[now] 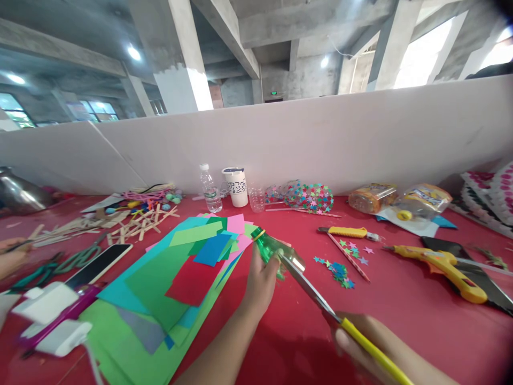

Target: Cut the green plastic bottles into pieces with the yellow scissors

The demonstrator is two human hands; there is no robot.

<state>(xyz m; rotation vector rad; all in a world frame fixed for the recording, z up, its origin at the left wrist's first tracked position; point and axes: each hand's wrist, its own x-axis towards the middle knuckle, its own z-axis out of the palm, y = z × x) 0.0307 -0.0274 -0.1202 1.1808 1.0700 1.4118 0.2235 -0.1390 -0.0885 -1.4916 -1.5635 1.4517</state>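
Left hand (261,283) grips a green bottle (276,252), partly hiding it; right hand (360,342), cut off below, clasps yellow-handled scissors (320,305).

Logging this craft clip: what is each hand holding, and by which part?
Left hand grips the green bottle around its body. Right hand holds the scissors by their yellow handle.

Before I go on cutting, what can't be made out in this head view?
- Right hand: partly cut off by the bottom edge; grip on the scissors half shown.
- Green bottle: far side hidden by left hand.
- Mug print: too small.
- Paper stack: lower sheets covered.
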